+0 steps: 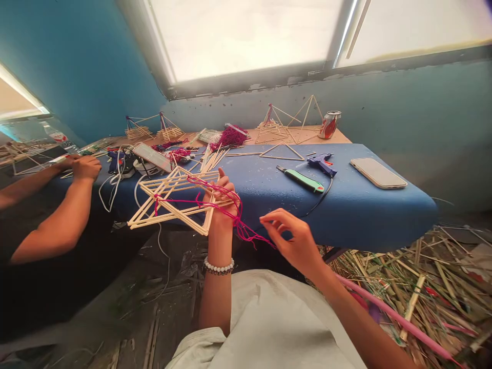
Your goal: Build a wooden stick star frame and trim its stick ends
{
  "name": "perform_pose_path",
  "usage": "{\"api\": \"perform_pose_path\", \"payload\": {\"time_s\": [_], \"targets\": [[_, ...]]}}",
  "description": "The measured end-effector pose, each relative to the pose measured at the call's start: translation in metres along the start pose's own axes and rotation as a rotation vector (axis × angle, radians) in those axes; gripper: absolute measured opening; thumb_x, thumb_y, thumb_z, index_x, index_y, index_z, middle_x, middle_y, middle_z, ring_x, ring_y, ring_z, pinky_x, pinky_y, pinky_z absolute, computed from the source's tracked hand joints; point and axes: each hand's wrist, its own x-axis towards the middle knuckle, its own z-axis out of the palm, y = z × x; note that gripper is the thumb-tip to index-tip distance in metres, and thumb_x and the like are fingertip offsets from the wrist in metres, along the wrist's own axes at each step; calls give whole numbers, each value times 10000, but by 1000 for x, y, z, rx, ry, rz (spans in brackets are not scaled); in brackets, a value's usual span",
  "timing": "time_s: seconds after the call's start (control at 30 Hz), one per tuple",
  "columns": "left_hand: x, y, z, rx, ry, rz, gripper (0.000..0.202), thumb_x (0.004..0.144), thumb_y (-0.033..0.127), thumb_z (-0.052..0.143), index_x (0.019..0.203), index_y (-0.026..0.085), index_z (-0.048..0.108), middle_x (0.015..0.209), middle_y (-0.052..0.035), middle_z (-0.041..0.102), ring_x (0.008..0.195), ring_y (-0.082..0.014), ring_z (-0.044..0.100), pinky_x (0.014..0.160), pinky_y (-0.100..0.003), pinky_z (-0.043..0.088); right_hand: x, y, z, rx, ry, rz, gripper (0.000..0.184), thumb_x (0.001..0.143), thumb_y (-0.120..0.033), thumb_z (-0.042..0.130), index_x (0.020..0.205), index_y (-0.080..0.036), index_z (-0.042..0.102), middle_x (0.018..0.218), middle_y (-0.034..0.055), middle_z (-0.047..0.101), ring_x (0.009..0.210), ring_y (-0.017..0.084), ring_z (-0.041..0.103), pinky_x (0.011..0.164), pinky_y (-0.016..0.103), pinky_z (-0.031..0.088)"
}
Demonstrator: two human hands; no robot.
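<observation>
My left hand (222,202) is closed round one corner of a star-shaped frame of pale sticks (172,201), held up in front of the blue table's (357,215) front edge. Pink yarn (246,230) is wound across the frame and over my fingers, and trails off to the right. My right hand (292,238) hovers just right of it, fingers curled in a pinch at the yarn's loose end. A pearl bracelet sits on my left wrist.
On the table lie a green box cutter (302,180), a blue glue gun (322,163), a phone (378,173), a drink can (329,124), stick pyramids (286,123) and loose sticks. A co-worker's arms (61,205) rest at the left. Cut stalks (423,287) litter the floor at right.
</observation>
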Motion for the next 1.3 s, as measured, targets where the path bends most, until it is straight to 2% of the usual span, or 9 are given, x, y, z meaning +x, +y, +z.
{"api": "perform_pose_path", "payload": {"time_s": [0.2,0.4,0.6,0.73,0.87,0.97,1.1,1.27,1.3], "targets": [[-1,2,-1,24,-8,-40,365,1087,104,285,1220,218,605,632,80,381,429,-33,375,423,-61,338,15,-6,42,13,-152,-26,215,995,-351,623,1162,-217,645,825,-16,606,627,105,511,587,239,397],[1,-1,-4,45,-10,-66,340,1037,45,331,1175,206,596,634,79,402,444,-29,380,443,-67,326,20,4,48,-24,-390,12,209,1060,-288,456,885,-213,544,673,-38,570,568,101,428,605,250,304],[3,7,0,50,-30,-31,316,1007,7,383,1145,208,584,639,85,441,451,-30,405,468,-66,381,5,21,42,-119,-689,42,262,990,-276,574,738,-209,551,592,-39,522,536,97,363,597,284,226],[4,25,3,22,-53,45,352,1009,-31,352,1129,212,576,634,93,463,456,-13,454,481,-38,389,-16,41,-2,-181,-718,201,338,1020,-305,487,721,-202,607,638,21,616,583,126,481,608,290,280],[6,38,1,3,-71,88,308,1003,-25,366,1101,192,562,630,94,478,450,-12,473,462,-40,385,-49,64,-74,-150,-698,440,349,1007,-409,506,793,-200,687,579,16,617,503,140,546,519,264,371],[8,44,-2,-7,-73,95,304,999,-22,357,1086,188,559,617,94,486,438,-9,472,449,-36,375,-80,76,-126,-74,-636,615,412,999,-510,525,780,-208,701,511,25,602,363,139,503,366,256,325],[12,45,0,-7,-70,99,228,1011,33,418,1088,186,568,597,91,489,427,-17,467,429,-50,362,-113,85,-188,-11,-421,723,486,999,-592,528,759,-235,753,450,25,550,278,102,409,299,243,195],[15,33,3,23,-75,109,86,1031,204,546,1091,220,605,614,80,483,459,-48,465,434,-104,387,-131,94,-243,43,-298,734,533,799,-743,719,804,-220,825,442,36,551,231,93,389,285,271,91],[16,30,2,28,-74,105,93,1032,205,541,1096,223,606,619,78,482,460,-50,460,440,-108,393,-134,95,-246,-31,-79,724,585,824,-782,661,769,-217,801,424,15,510,217,49,296,310,276,39]]}}
